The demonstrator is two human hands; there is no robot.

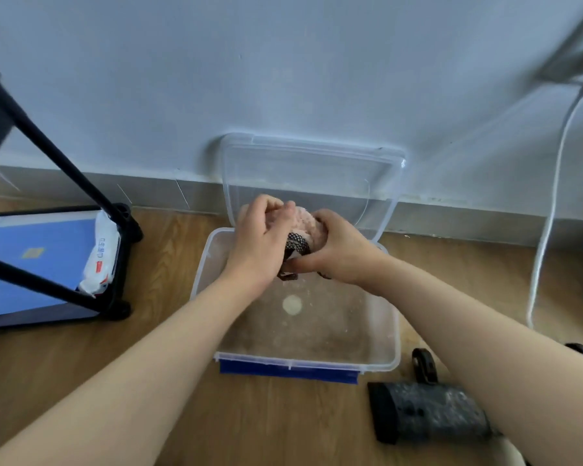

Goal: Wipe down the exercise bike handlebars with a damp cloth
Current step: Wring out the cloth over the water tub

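Note:
A pink cloth (304,227) with a dark patterned edge is bunched up between both my hands. My left hand (261,235) grips its left side and my right hand (334,250) grips its right side. I hold it above a clear plastic tub (389,344) of cloudy water that stands on the wooden floor. The tub has a blue clip (288,373) on its near edge. Its clear lid (312,173) leans upright against the wall behind. The handlebars of the exercise bike are out of view.
A black foot with a small wheel (424,408) lies on the floor at the lower right. A black frame (61,169) with a blue panel and a white wipe packet (101,255) stands at the left. A white cable (549,210) hangs at the right.

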